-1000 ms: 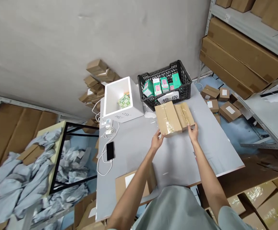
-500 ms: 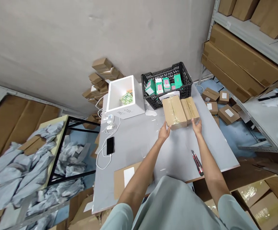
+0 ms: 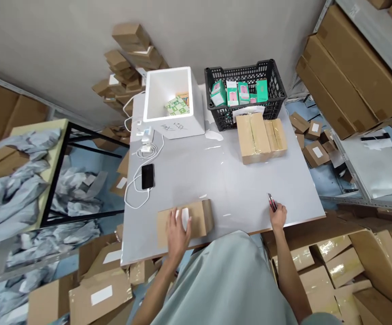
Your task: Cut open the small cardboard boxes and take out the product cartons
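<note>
At the front left of the table, a cardboard box (image 3: pixel 196 219) with a white label lies flat. My left hand (image 3: pixel 178 232) rests on top of it, fingers stretched out over the label. My right hand (image 3: pixel 278 216) is closed around a red and black utility knife (image 3: pixel 272 203) near the table's front right edge, its tip pointing away from me. Farther back, a larger taped cardboard box (image 3: pixel 252 137) and a smaller taped box (image 3: pixel 276 137) stand side by side, with neither hand touching them.
A black plastic crate (image 3: pixel 243 72) holds several green and pink boxes. A white foam box (image 3: pixel 178 128) stands beside it. A phone (image 3: pixel 147 176) with a white cable lies at the table's left. Shelves, parcels and an open carton of boxes (image 3: pixel 338 266) surround the table.
Both hands have let go of the two taped boxes by the crate. My left hand has come onto the labelled box; my right hand has taken hold of the utility knife.
</note>
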A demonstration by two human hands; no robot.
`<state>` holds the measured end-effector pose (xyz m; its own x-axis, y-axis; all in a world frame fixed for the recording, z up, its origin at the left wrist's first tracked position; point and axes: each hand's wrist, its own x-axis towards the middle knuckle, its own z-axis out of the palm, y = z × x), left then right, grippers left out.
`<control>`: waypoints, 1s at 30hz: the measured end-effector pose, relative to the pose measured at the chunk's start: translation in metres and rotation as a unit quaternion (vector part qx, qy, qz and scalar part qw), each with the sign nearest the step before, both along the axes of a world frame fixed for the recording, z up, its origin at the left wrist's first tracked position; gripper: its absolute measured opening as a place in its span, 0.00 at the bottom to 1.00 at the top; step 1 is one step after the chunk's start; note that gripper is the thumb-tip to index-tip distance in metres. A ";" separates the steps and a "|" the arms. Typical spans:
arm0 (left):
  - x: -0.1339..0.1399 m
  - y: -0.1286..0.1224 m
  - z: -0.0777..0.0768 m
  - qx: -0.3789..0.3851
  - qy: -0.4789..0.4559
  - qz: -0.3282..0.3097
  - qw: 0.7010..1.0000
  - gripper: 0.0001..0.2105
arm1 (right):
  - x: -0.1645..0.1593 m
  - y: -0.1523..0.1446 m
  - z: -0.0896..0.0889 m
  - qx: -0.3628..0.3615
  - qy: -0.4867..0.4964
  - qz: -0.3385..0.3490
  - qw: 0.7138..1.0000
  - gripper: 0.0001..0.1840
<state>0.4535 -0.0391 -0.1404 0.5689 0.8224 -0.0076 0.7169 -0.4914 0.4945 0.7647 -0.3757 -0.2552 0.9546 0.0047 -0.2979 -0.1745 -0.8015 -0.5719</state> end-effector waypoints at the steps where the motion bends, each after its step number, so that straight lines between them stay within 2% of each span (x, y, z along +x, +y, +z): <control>1: -0.016 0.010 -0.003 0.011 0.004 0.016 1.000 0.32 | 0.000 0.002 0.002 0.000 -0.008 0.007 1.000 0.22; 5: -0.065 0.045 -0.018 0.023 0.008 0.067 0.997 0.37 | 0.000 0.014 0.017 0.017 -0.032 0.046 0.998 0.23; 9: -0.101 0.066 -0.036 -0.023 -0.008 0.089 0.996 0.40 | -0.020 0.046 0.039 0.038 -0.044 0.092 0.994 0.28; 15: -0.136 0.075 -0.067 -0.113 -0.074 0.085 0.987 0.44 | -0.097 0.136 0.059 0.100 0.003 0.163 0.982 0.35; 19: -0.140 0.087 -0.079 -0.225 -0.137 0.107 0.959 0.44 | -0.148 0.195 0.066 0.155 0.082 0.190 0.966 0.35; 22: -0.130 0.103 -0.082 -0.318 -0.171 0.118 0.925 0.42 | -0.167 0.230 0.073 0.184 0.112 0.171 0.961 0.34; 25: -0.119 0.116 -0.078 -0.353 -0.198 0.091 0.910 0.38 | -0.171 0.250 0.085 0.203 0.118 0.135 0.963 0.34; 30: -0.118 0.116 -0.058 -0.415 -0.289 0.095 0.857 0.33 | -0.179 0.247 0.111 0.235 0.093 0.090 0.963 0.33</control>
<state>0.3359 0.0767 -0.1980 0.5309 0.7484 -0.3974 0.2618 0.3011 0.9169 0.5856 -0.1284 -0.1446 0.8558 0.3408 -0.3892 -0.1924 -0.4888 -0.8509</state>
